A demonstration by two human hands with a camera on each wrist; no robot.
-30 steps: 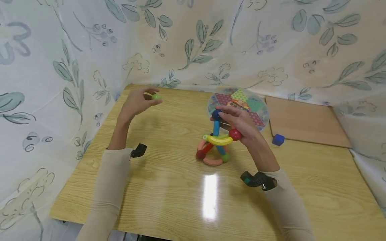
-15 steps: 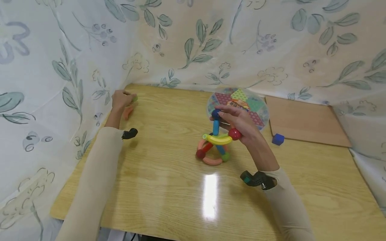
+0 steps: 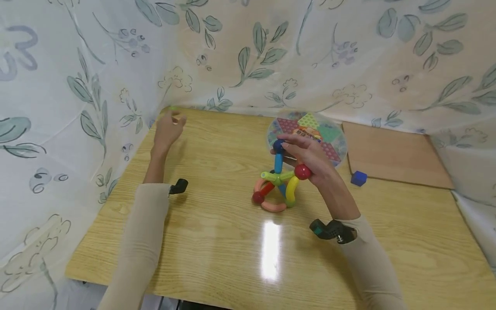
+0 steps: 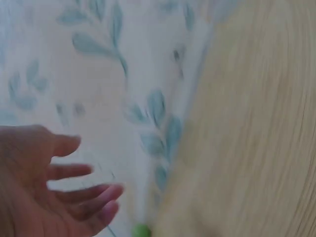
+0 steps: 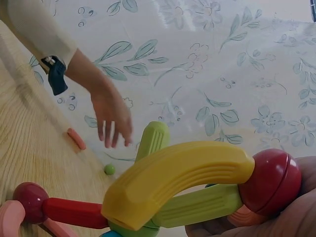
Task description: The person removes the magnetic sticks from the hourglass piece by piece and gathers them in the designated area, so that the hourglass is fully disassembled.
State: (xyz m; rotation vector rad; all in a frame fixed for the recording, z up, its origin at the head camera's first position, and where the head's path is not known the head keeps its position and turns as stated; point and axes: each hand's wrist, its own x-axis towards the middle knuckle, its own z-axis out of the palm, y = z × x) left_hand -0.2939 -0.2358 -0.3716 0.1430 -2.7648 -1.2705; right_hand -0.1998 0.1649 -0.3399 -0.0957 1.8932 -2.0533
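Note:
My right hand (image 3: 310, 155) holds the upper part of a ball-and-rod building toy, thumb and fingers around its dark blue ball (image 3: 278, 145). Below that ball stands a blue rod (image 3: 278, 163); light-green rods (image 3: 270, 176) lead across to a red ball (image 3: 302, 172) by the palm. From the red ball a curved yellow rod (image 3: 292, 190) hangs down. The toy's base has a dark red ball (image 3: 258, 197) and curved pink rods (image 3: 273, 207). Empty, with fingers loosely bent, my left hand (image 3: 168, 129) is above the far left corner, apart from a green ball (image 4: 141, 230).
An orange rod (image 5: 76, 138) lies on the table near the green ball. Behind the toy is a round patterned board (image 3: 329, 133). A brown board (image 3: 395, 155) lies at the back right, with a blue cube (image 3: 358, 178) at its near edge. Floral cloth (image 3: 248, 56) hangs behind the table.
My left hand carried the green ball to the far left corner, let it go and drew back slightly right. The curved yellow rod swung from level to hanging; my right hand stayed put.

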